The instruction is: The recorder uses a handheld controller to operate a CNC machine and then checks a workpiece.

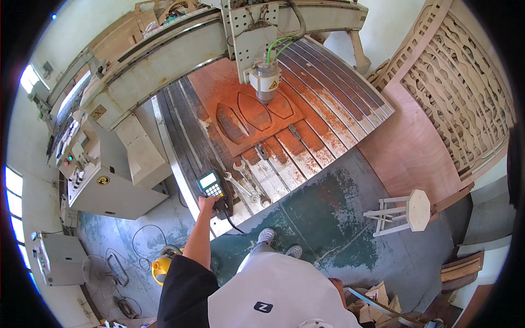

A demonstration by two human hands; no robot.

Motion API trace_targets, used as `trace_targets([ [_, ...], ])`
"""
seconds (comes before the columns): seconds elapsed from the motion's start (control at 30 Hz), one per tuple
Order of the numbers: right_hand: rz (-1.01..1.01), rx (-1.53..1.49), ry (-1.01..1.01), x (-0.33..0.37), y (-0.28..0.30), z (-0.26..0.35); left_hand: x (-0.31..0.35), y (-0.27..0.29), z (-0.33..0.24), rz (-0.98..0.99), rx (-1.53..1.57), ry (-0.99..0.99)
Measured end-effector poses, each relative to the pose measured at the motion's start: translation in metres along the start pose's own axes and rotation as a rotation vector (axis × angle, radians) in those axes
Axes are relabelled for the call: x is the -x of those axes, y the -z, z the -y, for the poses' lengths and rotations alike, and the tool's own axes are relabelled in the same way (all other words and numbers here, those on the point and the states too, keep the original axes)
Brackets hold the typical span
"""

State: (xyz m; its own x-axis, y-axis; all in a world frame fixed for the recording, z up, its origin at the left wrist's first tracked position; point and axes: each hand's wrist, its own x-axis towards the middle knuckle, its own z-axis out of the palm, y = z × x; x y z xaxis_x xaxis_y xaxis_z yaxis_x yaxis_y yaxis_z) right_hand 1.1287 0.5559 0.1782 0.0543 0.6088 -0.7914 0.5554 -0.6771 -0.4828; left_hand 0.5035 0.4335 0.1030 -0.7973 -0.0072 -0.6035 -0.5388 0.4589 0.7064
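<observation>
My left hand grips the lower left side of a dark handheld controller with a lit screen and white keys. The controller is at the near left corner of the slatted machine bed. Several metal wrenches lie on the bed just right of it. Farther back, a wooden board covered in reddish dust has curved, pointed shapes cut into it. A router spindle stands over those shapes. My right hand hangs at my right side, mostly hidden by my body, its fingers not readable.
The machine's gantry spans the far side. Metal clamps sit along the board's near edge. A white stool stands at right, before leaning cut-out wooden panels. Grey cabinets and a yellow machine are at left; wood offcuts lie near right.
</observation>
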Motion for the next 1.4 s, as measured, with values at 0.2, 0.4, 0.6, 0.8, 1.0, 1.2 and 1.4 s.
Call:
trace_targets([
  [0.2,0.005,0.029,0.006,0.004,0.004,0.002,0.015,-0.001,-0.013,0.053,-0.035,0.043],
  [0.4,-0.004,0.005,-0.012,-0.006,0.006,-0.01,0.025,-0.002,-0.02,-0.02,-0.032,-0.022],
  [0.6,-0.005,0.014,-0.019,-0.012,0.008,-0.016,0.023,-0.001,-0.019,0.008,0.043,-0.013],
  [0.8,-0.022,-0.01,-0.025,-0.007,0.007,-0.009,0.034,0.002,-0.028,-0.037,-0.015,-0.003],
  [1.0,-0.008,-0.06,-0.043,0.002,0.008,-0.008,0.043,0.004,-0.038,-0.035,-0.099,0.009],
  [1.2,0.007,-0.021,0.005,0.002,0.009,-0.005,0.038,0.004,-0.034,0.015,0.009,0.013],
  [1.4,0.02,-0.011,0.005,-0.004,0.009,-0.007,0.031,0.006,-0.026,0.023,0.018,-0.015],
])
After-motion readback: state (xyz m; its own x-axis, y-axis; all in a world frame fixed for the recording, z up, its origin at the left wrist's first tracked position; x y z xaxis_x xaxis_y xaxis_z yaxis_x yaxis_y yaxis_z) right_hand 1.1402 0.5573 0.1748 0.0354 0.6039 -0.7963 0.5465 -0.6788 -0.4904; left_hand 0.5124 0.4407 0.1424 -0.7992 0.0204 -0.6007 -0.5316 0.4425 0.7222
